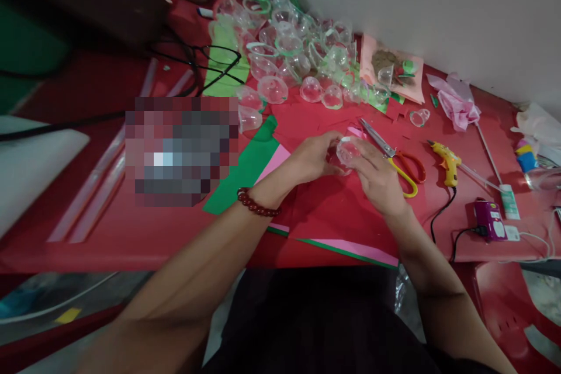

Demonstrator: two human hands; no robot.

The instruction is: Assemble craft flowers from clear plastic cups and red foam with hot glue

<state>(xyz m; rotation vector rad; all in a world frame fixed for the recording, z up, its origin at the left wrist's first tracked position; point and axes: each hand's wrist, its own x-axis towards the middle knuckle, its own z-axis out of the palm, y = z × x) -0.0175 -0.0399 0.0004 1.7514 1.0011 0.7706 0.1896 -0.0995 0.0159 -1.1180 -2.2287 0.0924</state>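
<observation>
Between my two hands is a small clear plastic cup [347,153], held above the red paper. The fingers of my left hand [316,155] curl round its left side, partly hidden behind it. On its right side, the fingers of my right hand [376,175] press against the cup. Just right of my right hand lie scissors [385,149] with one yellow and one red handle loop. Under both hands are sheets of red paper [333,210], with pink and green sheets [245,178] showing at the left and front edges.
Many clear cups [284,47] are heaped at the back. A yellow glue gun [446,162] lies at the right, near a purple box [489,219] with cords and a small bottle [509,201]. Eyeglasses [221,58] and a pixelated dark object [184,152] are at the left.
</observation>
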